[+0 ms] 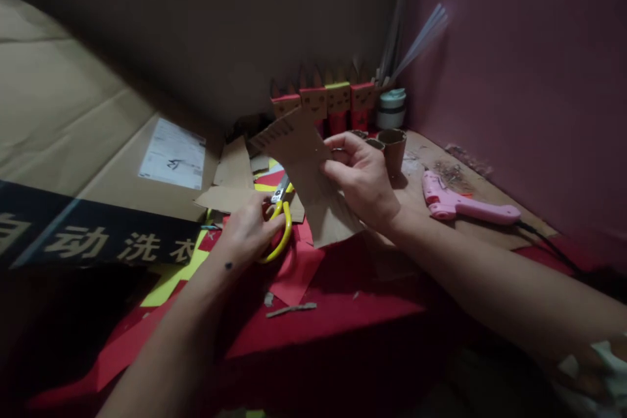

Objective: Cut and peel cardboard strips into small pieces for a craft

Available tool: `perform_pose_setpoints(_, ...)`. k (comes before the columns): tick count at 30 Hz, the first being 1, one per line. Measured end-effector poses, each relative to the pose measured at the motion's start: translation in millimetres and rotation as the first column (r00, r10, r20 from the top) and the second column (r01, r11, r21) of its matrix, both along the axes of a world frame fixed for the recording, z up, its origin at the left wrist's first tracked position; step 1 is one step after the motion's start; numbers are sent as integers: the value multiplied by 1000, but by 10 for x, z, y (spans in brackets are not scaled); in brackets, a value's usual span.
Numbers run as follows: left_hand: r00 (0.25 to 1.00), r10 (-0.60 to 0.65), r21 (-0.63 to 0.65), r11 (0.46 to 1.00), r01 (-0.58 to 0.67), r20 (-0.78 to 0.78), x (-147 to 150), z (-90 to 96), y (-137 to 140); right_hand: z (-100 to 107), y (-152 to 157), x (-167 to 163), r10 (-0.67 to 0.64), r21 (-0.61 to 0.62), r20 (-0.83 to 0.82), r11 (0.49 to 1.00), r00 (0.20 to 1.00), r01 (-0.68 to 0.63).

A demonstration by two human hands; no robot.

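My right hand (365, 176) has the card (313, 170) by its right edge, thumb and forefinger pinching it, the piece held up and tilted in front of me. Narrow waist, flared ends; short dark lines along the upper left end, cuts or marks, cannot tell. My left hand (247, 228) is curled on the yellow handles of the scissors (289, 225), blades pointing up, just left of the card; how the fingers sit in the loops, cannot tell. Below, red paper (296, 274) on the red table (367, 300), a thin scrap (291, 309) nearer me. Beyond the right hand, brown tubes (394, 153) standing; farther right, a pink glue gun (467, 204) on its side. Behind the card, four figures (337, 104) in a row, a lidded jar (391, 111) beside them. Large carton (98, 163) at left.
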State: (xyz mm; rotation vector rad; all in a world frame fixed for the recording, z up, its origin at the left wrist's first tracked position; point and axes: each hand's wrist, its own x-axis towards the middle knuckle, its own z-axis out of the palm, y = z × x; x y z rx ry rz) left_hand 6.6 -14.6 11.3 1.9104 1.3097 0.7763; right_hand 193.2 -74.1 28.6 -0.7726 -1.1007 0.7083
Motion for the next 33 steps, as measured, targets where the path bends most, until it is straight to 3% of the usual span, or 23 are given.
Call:
perform_pose_setpoints(1,985,5,105,994,14,-172,-7,-2,-5,-30,43,14,2,-20,-9,1000,1000,-2)
perform_pose_setpoints(3,881,37,251,964,93,-471,-23,33,-26,-95,99,26,1,-36,5,999,1000,0)
perform_pose_setpoints(5,821,119,357,928,108,-558,-33,105,-54,-141,112,20,-3,-45,62,999,998,6)
perform_pose_setpoints(7,894,156,400,916,28,-419,-22,178,-84,-158,91,2,-9,-51,126,999,992,15)
perform_pose_setpoints(9,991,42,288,958,-3,-129,20,227,-116,-150,51,-25,1,-48,169,999,986,7)
perform_pose_setpoints(11,979,-98,175,982,67,177,84,245,-156,-131,5,-58,50,-37,193,998,980,-44)
perform_pose_setpoints(14,911,-128,259,966,24,391,158,229,-218,-109,-53,-100,115,-18,217,993,969,-114)
perform_pose_setpoints(18,871,-199,364,931,25,449,132,182,-261,-116,-54,-106,208,-100,199,976,958,-192)
perform_pose_setpoints(23,849,-349,562,824,76,397,58,185,-321,-114,-18,-79,420,-307,140,879,896,-365)
perform_pose_setpoints(26,845,-377,584,806,97,379,59,206,-365,-112,-25,-82,495,-347,78,827,865,-442)
perform_pose_setpoints(30,836,-404,590,798,123,372,62,211,-387,-162,-14,-90,468,-258,64,861,881,-438)
perform_pose_setpoints(33,854,-424,639,755,148,303,42,199,-384,-188,-8,-96,407,-204,74,900,911,-385)
